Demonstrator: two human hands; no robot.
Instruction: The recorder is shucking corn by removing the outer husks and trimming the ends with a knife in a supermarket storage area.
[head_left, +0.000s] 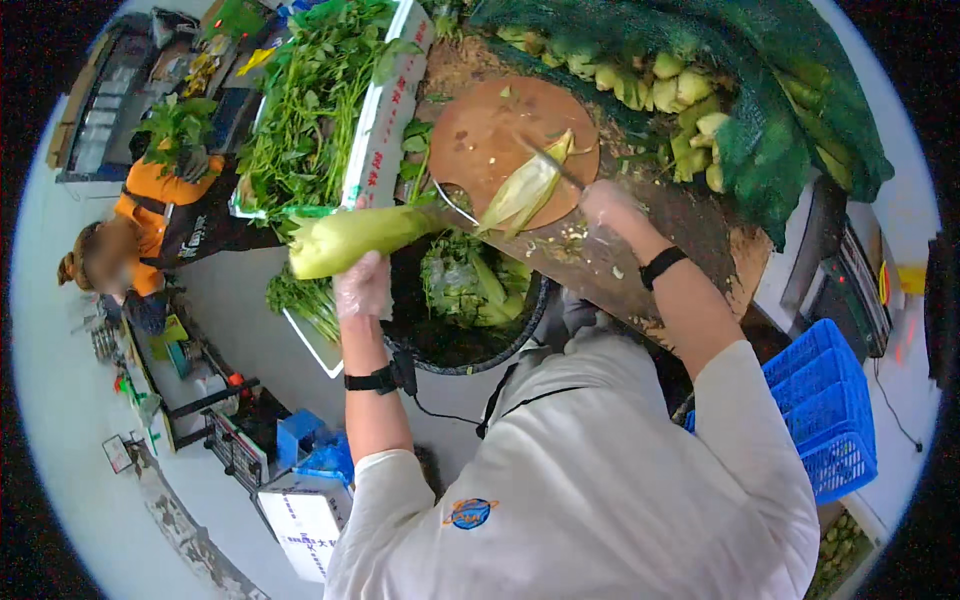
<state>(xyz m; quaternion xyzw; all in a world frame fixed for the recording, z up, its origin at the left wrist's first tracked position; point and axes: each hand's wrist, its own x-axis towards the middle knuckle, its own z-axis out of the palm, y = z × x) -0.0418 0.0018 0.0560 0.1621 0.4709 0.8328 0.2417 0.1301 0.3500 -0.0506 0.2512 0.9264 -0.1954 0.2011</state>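
Observation:
My left hand (363, 286), in a clear plastic glove, grips an ear of corn in pale green husk (352, 238) near its cut end, held out left of the board. In my right hand (611, 204), also gloved, is the handle of a knife (551, 161); its blade reaches over the round wooden cutting board (480, 112). Peeled-off corn husk leaves (517, 193) lie on that board, partly under the blade. Below the board's edge stands a black bin (457, 364) that contains husks and green leaves.
A white foam box (382, 112) of leafy greens (315, 112) stands left of the board. Corn ears (675, 86) lie under green netting (772, 142) at the far right. Blue crates (821, 412) are to my right. A person in orange (161, 195) holds greens at the left.

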